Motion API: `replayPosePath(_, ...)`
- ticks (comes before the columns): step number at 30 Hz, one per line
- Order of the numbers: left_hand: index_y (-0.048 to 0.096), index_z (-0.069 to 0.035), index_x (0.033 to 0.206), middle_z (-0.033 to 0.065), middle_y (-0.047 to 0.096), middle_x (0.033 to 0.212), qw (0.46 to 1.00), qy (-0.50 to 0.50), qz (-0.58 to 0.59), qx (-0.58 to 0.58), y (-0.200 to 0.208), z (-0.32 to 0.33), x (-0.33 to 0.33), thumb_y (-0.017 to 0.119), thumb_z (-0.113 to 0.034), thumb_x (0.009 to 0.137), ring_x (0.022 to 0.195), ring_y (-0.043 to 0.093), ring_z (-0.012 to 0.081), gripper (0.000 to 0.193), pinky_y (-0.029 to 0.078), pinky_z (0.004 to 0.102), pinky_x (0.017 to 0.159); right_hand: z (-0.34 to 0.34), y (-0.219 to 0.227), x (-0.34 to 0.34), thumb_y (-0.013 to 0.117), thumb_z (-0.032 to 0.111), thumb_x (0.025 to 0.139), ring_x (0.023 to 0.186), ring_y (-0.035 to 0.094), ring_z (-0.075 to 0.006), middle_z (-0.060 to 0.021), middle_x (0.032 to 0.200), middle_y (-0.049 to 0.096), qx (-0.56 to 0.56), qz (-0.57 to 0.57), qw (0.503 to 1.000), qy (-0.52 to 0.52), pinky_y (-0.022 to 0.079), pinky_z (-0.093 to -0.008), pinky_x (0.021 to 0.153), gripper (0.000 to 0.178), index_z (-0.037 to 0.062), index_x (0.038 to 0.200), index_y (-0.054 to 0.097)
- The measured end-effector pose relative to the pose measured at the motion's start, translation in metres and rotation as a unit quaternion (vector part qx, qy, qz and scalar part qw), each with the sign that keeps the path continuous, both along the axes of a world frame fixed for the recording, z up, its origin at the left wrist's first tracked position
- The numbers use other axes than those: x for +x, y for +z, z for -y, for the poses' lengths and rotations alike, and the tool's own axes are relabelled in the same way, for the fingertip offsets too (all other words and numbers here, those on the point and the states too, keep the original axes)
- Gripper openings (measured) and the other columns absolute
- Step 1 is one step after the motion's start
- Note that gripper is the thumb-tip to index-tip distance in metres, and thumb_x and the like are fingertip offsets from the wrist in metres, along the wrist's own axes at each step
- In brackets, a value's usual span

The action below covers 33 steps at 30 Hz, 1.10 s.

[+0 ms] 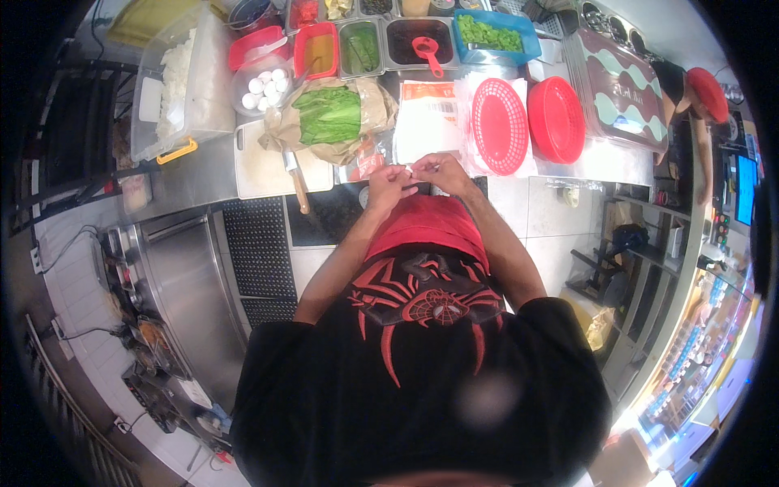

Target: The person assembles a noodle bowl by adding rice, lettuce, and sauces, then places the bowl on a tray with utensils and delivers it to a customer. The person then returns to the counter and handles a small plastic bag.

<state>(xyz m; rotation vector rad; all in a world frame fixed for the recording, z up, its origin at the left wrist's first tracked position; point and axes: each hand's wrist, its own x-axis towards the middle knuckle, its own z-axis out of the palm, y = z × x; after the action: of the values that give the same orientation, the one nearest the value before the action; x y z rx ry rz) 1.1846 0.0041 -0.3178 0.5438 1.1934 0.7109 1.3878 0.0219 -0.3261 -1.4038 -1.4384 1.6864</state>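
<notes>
My left hand (391,185) and my right hand (446,174) meet at the counter's near edge, fingers pinched together. Between their fingertips is a small pale thing, too small to name. Close beyond my left hand lies a clear plastic package (368,154) with reddish contents. Green lettuce leaves (329,115) rest on crumpled brown paper (284,122) behind it. A knife (297,180) with a wooden handle lies on the white cutting board (253,166), its handle sticking out over the near edge. White printed paper (426,122) lies just past my right hand.
Two red plastic baskets (499,126) sit right of the paper. Behind are a bowl of eggs (264,89), a red measuring scoop (427,53) on a dark-filled tray, and a blue tub (497,57) of chopped greens. A large clear bin (207,105) stands left; another person (696,105) is far right.
</notes>
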Motion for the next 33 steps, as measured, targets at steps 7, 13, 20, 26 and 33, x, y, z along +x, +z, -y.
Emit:
replayPosePath(7, 0.066, 0.008, 0.117, 0.0133, 0.070, 0.110, 1.000, 0.008, 0.004, 0.006, -0.004, 0.002, 0.000, 0.063, -0.007, 0.105, 0.097, 0.072, 0.0220, 0.020, 0.068, 0.0380, 0.083, 0.001, 0.005, -0.001, 0.079, 0.012, 0.094, 0.088, 0.064, -0.0094, -0.0031, 0.096, 0.075, -0.024, -0.040, 0.999, -0.012, 0.053, -0.0284, 0.083, 0.015, 0.0034, 0.107, 0.079)
replayPosePath(13, 0.066, 0.007, 0.115, 0.0132, 0.070, 0.111, 1.000, 0.009, 0.004, -0.001, -0.005, 0.002, 0.001, 0.062, -0.008, 0.106, 0.098, 0.073, 0.0226, 0.018, 0.068, 0.0385, 0.083, 0.001, 0.005, 0.000, 0.078, 0.013, 0.095, 0.088, 0.066, -0.0105, -0.0042, 0.097, 0.076, -0.009, -0.027, 1.000, -0.009, 0.055, -0.0290, 0.083, 0.016, 0.0022, 0.107, 0.078)
replayPosePath(20, 0.066, 0.005, 0.111, 0.0144, 0.071, 0.113, 1.000, 0.008, 0.005, 0.000, 0.001, 0.000, 0.003, 0.062, -0.011, 0.106, 0.101, 0.075, 0.0253, 0.017, 0.068, 0.0387, 0.080, 0.001, -0.008, -0.001, 0.074, 0.012, 0.099, 0.084, 0.065, -0.0094, -0.0042, 0.095, 0.075, -0.020, -0.047, 0.998, -0.023, 0.054, -0.0270, 0.077, 0.015, -0.0011, 0.105, 0.075)
replayPosePath(26, 0.064, 0.003, 0.103, 0.0132, 0.072, 0.092, 0.986, -0.077, -0.128, -0.078, 0.013, 0.001, -0.006, 0.065, -0.024, 0.104, 0.079, 0.076, 0.0234, 0.027, 0.065, 0.0352, 0.063, -0.003, 0.003, -0.004, 0.068, 0.016, 0.102, 0.086, 0.061, -0.0126, -0.0037, 0.092, 0.066, 0.073, 0.098, 0.989, -0.083, 0.051, -0.0306, 0.077, 0.017, -0.0002, 0.106, 0.071)
replayPosePath(33, 0.064, 0.003, 0.108, 0.0107, 0.072, 0.091, 0.985, -0.053, -0.127, 0.102, 0.039, 0.011, -0.002, 0.066, -0.017, 0.104, 0.079, 0.074, 0.0179, 0.021, 0.065, 0.0323, 0.063, 0.010, 0.031, -0.009, 0.065, 0.018, 0.105, 0.089, 0.057, -0.0120, -0.0022, 0.095, 0.065, 0.068, 0.077, 0.975, -0.195, 0.049, -0.0298, 0.082, 0.019, 0.0000, 0.107, 0.066)
